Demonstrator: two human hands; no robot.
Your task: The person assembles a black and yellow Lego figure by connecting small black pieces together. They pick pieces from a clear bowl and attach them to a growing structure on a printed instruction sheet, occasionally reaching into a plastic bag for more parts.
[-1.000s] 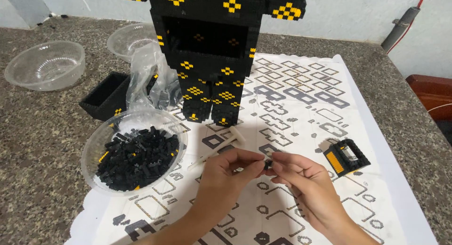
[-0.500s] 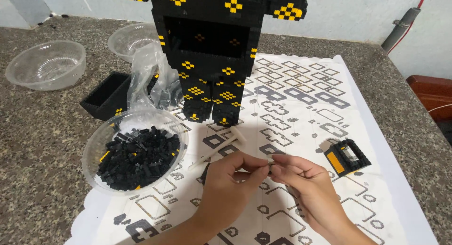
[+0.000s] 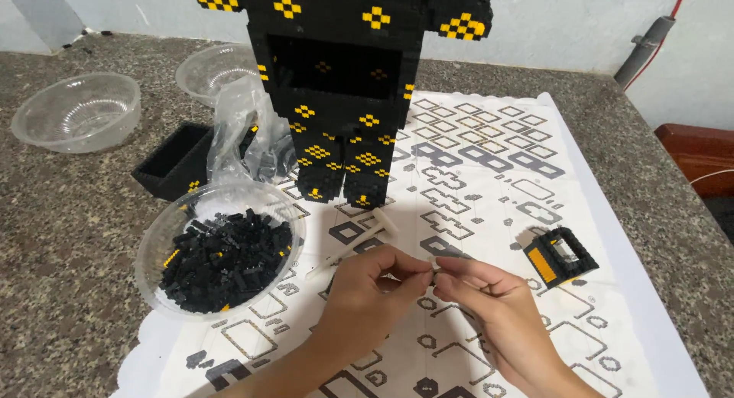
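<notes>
Over the patterned white sheet [image 3: 489, 176], beside the clear bowl of black bricks [image 3: 222, 253], the left hand [image 3: 367, 295] and right hand [image 3: 489, 306] have drawn fingertip to fingertip, pinching one tiny brick piece [image 3: 433, 270] between them, likely pressing parts together.

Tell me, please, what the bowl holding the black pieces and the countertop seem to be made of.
The bowl: probably clear plastic, thin, glossy and see-through, though glass is possible. The countertop: likely polished granite or similar stone, grey-brown with fine speckles.

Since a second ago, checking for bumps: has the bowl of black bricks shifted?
No. The bowl of black bricks sits where it did, beside the black and yellow figure.
</notes>
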